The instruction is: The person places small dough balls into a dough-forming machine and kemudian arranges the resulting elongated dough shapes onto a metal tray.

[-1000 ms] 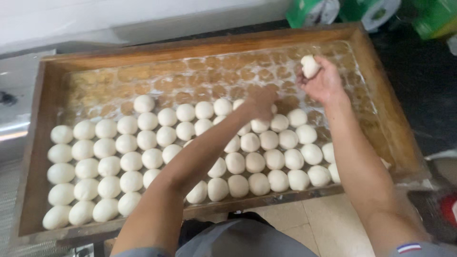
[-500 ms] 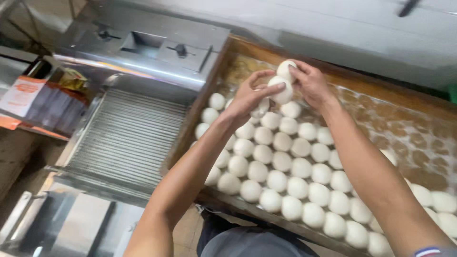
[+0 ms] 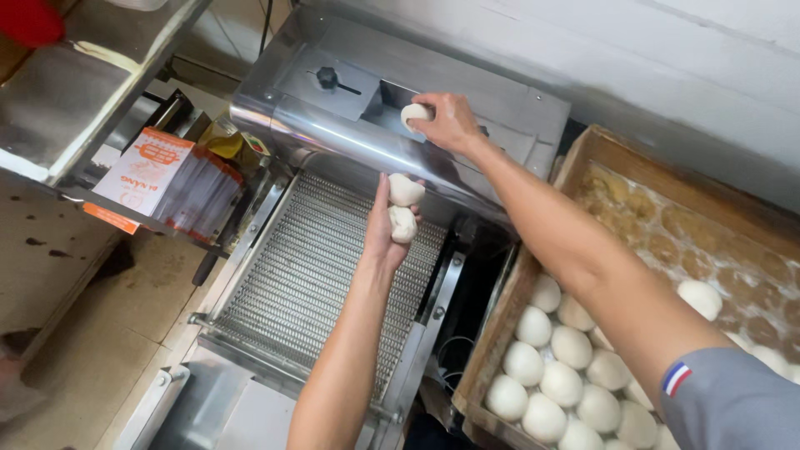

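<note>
A person leans over a stainless steel dough machine (image 3: 350,125). The right hand (image 3: 450,123) is stretched out over the top of the machine, its fingers closed around one white dough ball (image 3: 412,114), which it holds at the dark slot (image 3: 387,104) in the sloping top panel. A black knob (image 3: 327,77) sits just beyond that hand, farther along the same panel. The left hand (image 3: 385,233) is held lower and nearer the body, well apart from the right, gripping two dough balls (image 3: 404,208) stacked one above the other against its palm. Directly beneath the left hand runs a wire mesh conveyor belt (image 3: 308,283). Beside the right forearm stands a wooden tray (image 3: 500,333) holding many more round white dough balls (image 3: 550,367) packed close together. Off to the far side of the left hand, a shelf (image 3: 83,108) carries an orange and white packet (image 3: 148,171).
</note>
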